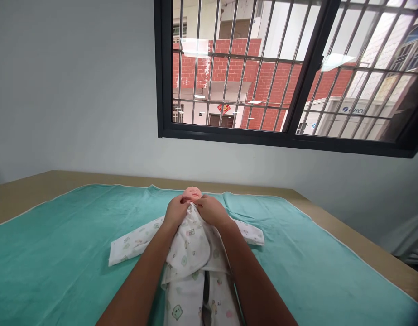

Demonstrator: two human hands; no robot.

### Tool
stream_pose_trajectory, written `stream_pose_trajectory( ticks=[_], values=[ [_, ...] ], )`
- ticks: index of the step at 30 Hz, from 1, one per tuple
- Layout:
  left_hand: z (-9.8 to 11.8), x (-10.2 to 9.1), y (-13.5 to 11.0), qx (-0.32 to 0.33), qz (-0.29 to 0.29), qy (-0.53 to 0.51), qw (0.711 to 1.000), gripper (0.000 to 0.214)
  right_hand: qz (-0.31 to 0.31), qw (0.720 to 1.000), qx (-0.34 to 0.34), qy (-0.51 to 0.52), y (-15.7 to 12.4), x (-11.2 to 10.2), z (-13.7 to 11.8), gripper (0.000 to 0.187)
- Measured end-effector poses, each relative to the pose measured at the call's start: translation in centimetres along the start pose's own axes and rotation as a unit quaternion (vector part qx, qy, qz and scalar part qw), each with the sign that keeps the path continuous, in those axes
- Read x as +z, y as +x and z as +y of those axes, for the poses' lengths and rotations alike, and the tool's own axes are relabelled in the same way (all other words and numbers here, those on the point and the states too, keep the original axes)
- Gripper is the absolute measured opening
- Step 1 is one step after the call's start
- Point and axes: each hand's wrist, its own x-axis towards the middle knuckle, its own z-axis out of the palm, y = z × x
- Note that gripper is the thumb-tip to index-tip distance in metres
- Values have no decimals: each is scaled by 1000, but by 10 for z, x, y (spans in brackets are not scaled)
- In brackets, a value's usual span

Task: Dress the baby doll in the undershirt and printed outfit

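Note:
A baby doll (191, 194) lies on its back on a teal blanket (69, 235), its head pointing away from me. It wears a white patterned baby garment (190, 253), with both sleeves spread out to the sides. My left hand (175, 212) and my right hand (212, 209) are both closed on the garment's collar just below the doll's chin, close together. My forearms stretch over the doll's body and hide part of it.
The blanket covers a wooden table (358, 244) that stands against a pale wall (76, 90). A barred window (283, 72) looks out on a red brick building. A grey cloth (409, 244) shows past the table's right edge.

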Motion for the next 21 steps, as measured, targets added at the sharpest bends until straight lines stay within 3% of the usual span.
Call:
stream_pose_trajectory(
  ticks=[5, 9, 15, 21],
  values=[
    [6, -1, -3, 19, -33, -27, 999, 21, -65, 998, -7, -25, -1, -12, -10, 26],
    [6, 0, -5, 16, -48, -26, 998, 23, -107, 994, 26, -20, -7, -30, -6, 21],
    [12, -2, -9, 10, -59, -25, 998, 24, -141, 987, 73, -8, -21, -67, -23, 35],
    [23, -8, -13, -5, -49, -34, 998, 28, -130, 987, 86, 25, -21, -55, -46, 30]
  ],
)
